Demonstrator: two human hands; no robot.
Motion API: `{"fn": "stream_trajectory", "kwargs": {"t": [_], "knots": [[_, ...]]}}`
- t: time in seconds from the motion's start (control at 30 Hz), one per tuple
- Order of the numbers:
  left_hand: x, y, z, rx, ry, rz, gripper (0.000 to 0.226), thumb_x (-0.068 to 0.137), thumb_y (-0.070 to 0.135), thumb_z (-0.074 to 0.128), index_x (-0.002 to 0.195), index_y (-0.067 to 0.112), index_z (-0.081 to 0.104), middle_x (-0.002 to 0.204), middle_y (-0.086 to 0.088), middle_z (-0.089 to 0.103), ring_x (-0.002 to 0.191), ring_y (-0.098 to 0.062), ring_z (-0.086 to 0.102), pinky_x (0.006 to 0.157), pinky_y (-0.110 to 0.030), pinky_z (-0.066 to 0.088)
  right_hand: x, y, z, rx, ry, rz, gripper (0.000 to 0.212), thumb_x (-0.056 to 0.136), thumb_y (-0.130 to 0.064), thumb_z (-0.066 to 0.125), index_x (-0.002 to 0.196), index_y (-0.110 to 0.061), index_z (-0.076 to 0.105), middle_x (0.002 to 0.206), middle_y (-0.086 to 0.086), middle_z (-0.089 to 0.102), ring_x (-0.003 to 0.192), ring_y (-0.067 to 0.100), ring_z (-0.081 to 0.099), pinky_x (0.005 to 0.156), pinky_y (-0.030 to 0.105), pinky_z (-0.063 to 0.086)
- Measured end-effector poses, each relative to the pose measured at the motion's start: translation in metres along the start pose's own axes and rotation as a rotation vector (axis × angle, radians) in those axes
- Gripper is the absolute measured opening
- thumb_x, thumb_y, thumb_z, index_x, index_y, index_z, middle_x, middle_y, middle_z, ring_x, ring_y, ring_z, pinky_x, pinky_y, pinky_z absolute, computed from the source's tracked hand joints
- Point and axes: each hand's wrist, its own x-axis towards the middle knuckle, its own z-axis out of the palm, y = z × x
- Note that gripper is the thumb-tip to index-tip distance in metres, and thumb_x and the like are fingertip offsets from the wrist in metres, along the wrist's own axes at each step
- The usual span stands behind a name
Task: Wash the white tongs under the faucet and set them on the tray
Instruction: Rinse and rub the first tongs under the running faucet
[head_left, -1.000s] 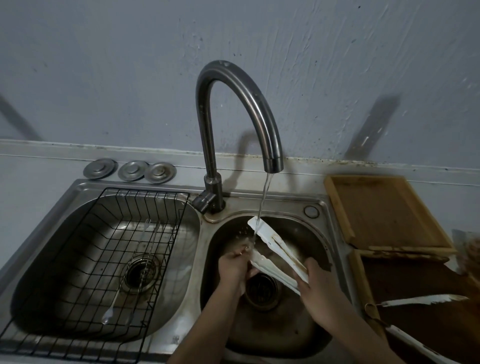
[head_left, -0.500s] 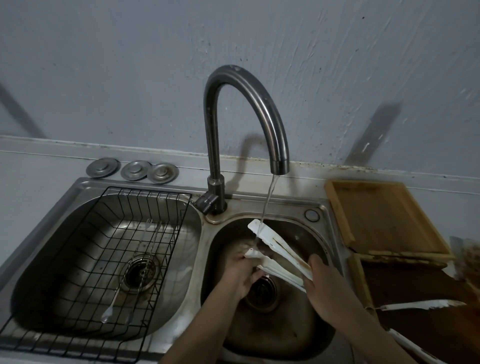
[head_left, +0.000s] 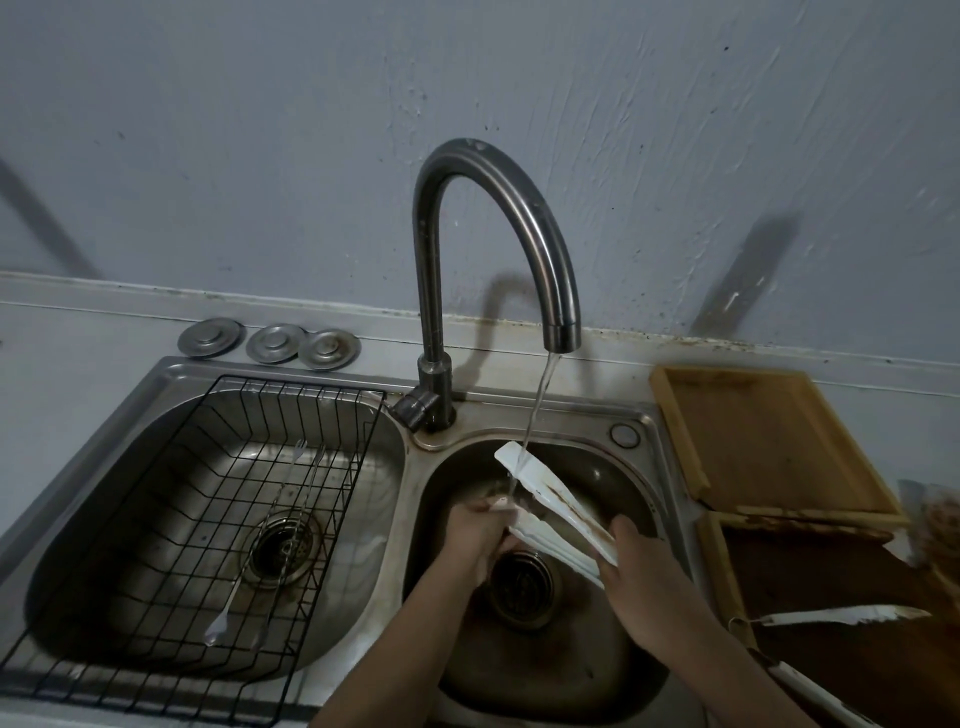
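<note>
Tongs run under right hand, hinge end hidden.

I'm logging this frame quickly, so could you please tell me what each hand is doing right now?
Left hand: closed on the lower arm of the white tongs, under the running water.
Right hand: closed on the tongs' near end, holding them.

You face a rough, blue-grey plastered wall, streaked and speckled with dark spots near its base. Below it runs a pale, grimy countertop ledge carrying 3 round steel drain covers. Light is dim; 2 slanted shadows cross the wall.
</note>
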Motion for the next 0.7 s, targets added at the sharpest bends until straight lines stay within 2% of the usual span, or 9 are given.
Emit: {"fn": "stream_trajectory", "kwargs": {"t": [0.07,0.2,0.27,0.37,0.47,0.53,0.6,0.63,0.7], "knots": [[0.000,0.003,-0.001,0.071,0.012,0.058,0.013,0.088,0.005,0.057,0.090,-0.004,0.066,0.083,-0.021,0.070,0.049,-0.017,0.062,0.044,-0.025,0.046,0.001,0.001,0.001,0.021,0.007,0.002,0.014,0.093,-0.022,0.051,0.106,-0.020,0.046,0.079,-0.009,0.057,0.067,0.004,0.060,0.055,0.017,0.046],[-0.007,0.008,0.001,0.170,0.149,0.170,0.035,0.098,0.024,0.043,0.083,0.001,0.065,0.071,-0.014,0.068,0.055,-0.022,0.068,0.049,-0.031,0.055,0.005,0.002,0.000,0.070,0.024,-0.001,0.012,0.093,-0.022,0.051,0.104,-0.018,0.048,0.080,-0.006,0.058,0.067,0.005,0.059,0.053,0.016,0.041],[-0.009,0.009,0.005,-0.006,0.130,0.115,0.032,0.098,0.023,0.044,0.095,-0.001,0.064,0.079,-0.015,0.067,0.070,-0.025,0.068,0.061,-0.036,0.058,0.008,0.000,-0.001,0.076,0.037,-0.018,0.009,0.093,-0.021,0.052,0.101,-0.019,0.047,0.078,-0.007,0.057,0.065,0.005,0.059,0.050,0.016,0.040],[-0.021,0.014,0.023,-0.420,-0.034,-0.003,0.022,0.095,0.002,0.045,0.113,-0.001,0.057,0.093,-0.013,0.067,0.080,-0.019,0.065,0.068,-0.030,0.056,0.012,-0.004,0.004,0.124,0.040,-0.033,0.010,0.094,-0.019,0.051,0.103,-0.018,0.049,0.075,-0.011,0.053,0.061,0.002,0.056,0.045,0.014,0.038],[-0.038,0.017,0.038,-0.543,-0.090,0.076,0.032,0.092,-0.011,0.039,0.117,-0.001,0.056,0.112,-0.018,0.066,0.103,-0.026,0.065,0.090,-0.035,0.053,0.019,-0.011,0.010,0.266,0.061,-0.024,0.013,0.095,-0.019,0.050,0.107,-0.016,0.052,0.075,-0.010,0.055,0.061,0.001,0.056,0.045,0.013,0.040],[-0.045,0.020,0.041,-0.469,-0.144,0.129,0.037,0.090,-0.013,0.038,0.118,0.002,0.057,0.109,-0.018,0.068,0.098,-0.026,0.068,0.081,-0.032,0.059,0.024,-0.014,0.011,0.347,0.125,-0.026,0.007,0.094,-0.023,0.052,0.096,-0.017,0.053,0.073,-0.007,0.057,0.062,0.003,0.058,0.047,0.017,0.046],[-0.049,0.028,0.038,-0.331,-0.221,0.158,0.038,0.089,-0.014,0.037,0.119,0.000,0.056,0.105,-0.019,0.069,0.091,-0.026,0.069,0.070,-0.033,0.061,0.026,-0.017,0.011,0.381,0.206,-0.045,0.008,0.091,-0.024,0.058,0.088,-0.019,0.052,0.068,-0.011,0.055,0.060,0.000,0.054,0.048,0.011,0.043],[-0.047,0.034,0.035,-0.277,-0.235,0.171,0.037,0.087,-0.016,0.037,0.115,-0.003,0.057,0.101,-0.019,0.070,0.088,-0.026,0.070,0.069,-0.034,0.061,0.027,-0.018,0.011,0.394,0.243,-0.048,0.010,0.089,-0.023,0.061,0.086,-0.020,0.052,0.067,-0.013,0.054,0.059,-0.002,0.052,0.048,0.007,0.042],[-0.039,0.049,0.028,-0.221,-0.157,0.231,0.028,0.085,-0.017,0.042,0.095,-0.002,0.064,0.085,-0.016,0.070,0.078,-0.026,0.068,0.072,-0.038,0.059,0.028,-0.019,0.012,0.382,0.281,-0.060,0.013,0.088,-0.019,0.063,0.084,-0.017,0.051,0.067,-0.015,0.051,0.058,-0.003,0.050,0.050,0.004,0.041]]}}
